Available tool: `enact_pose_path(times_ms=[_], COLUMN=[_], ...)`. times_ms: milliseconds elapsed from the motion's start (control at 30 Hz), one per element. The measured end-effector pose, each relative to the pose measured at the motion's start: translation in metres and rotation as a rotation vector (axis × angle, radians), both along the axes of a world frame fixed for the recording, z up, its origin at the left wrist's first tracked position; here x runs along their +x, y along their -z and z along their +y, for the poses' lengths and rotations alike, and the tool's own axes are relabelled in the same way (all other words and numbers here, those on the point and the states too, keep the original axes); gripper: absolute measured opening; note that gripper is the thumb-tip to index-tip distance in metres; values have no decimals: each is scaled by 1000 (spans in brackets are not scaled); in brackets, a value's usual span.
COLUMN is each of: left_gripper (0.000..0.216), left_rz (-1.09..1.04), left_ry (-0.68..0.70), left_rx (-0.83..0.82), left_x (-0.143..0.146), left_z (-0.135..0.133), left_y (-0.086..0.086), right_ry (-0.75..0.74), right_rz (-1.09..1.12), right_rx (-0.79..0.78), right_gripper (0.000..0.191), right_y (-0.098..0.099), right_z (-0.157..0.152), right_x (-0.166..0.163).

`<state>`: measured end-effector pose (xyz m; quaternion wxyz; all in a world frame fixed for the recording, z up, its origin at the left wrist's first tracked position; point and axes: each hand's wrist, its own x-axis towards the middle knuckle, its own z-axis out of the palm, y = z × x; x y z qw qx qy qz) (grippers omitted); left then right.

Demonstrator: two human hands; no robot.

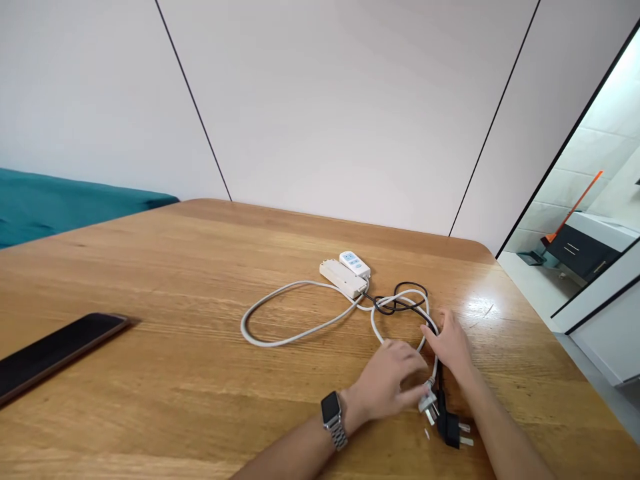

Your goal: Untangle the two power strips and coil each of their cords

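Note:
A white plug (428, 403) on a white cable (280, 343) lies near the table's front right. Beside it is a black plug (449, 427) with its pins to the right, on a black cord (417, 288). My left hand (393, 377), with a watch on the wrist, is next to the white plug, thumb and fingers apart; whether the thumb touches it I cannot tell. My right hand (451, 343) reaches over the cables, thumb across them and apart from the fingers. The cables loop and cross, leading to a cream box (343, 277) beside a white remote control (354, 263).
A dark phone-like slab (55, 353) lies on the wooden table (175, 267) at left. Behind stands a pale panelled wall (340, 113), with a teal seat (75, 203) at far left. Through a doorway at right are a broom (575, 207) and a dark cabinet (583, 250).

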<state>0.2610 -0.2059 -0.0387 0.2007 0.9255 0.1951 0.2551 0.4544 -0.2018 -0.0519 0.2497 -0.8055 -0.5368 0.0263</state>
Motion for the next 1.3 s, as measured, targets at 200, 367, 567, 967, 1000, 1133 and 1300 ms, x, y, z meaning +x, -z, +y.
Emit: enact_pose_path(times_ms=[200,367,567,967,1000,1133,1300], left_gripper=[26,53,57,101,104,91,76], left_rz=[-56,27,106,209,221,296,230], left_ry=[-614,-658,-668,23,25,-74,-128], left_rx=[106,90,81,63,71,18,-124], left_x=[-27,-32,-26,2,7,23,31], left_z=[49,65,60,-13,-20,-31,-30], left_y=[-6,4,7,-8,-7,-2,5], right_ry=[-106,-310,-184,59,74,13,-111], right_rz=[67,461,942,1612,1637,1697,1729], right_rx=[-31,272,263,319,337,312,249], right_gripper=[15,15,38,26,24,21,27], right_y=[2,9,4,1,4,8,-6], right_z=[-4,5,4,0,2,5,0], right_x=[-2,-8,-16,-18,-19,-21,-21])
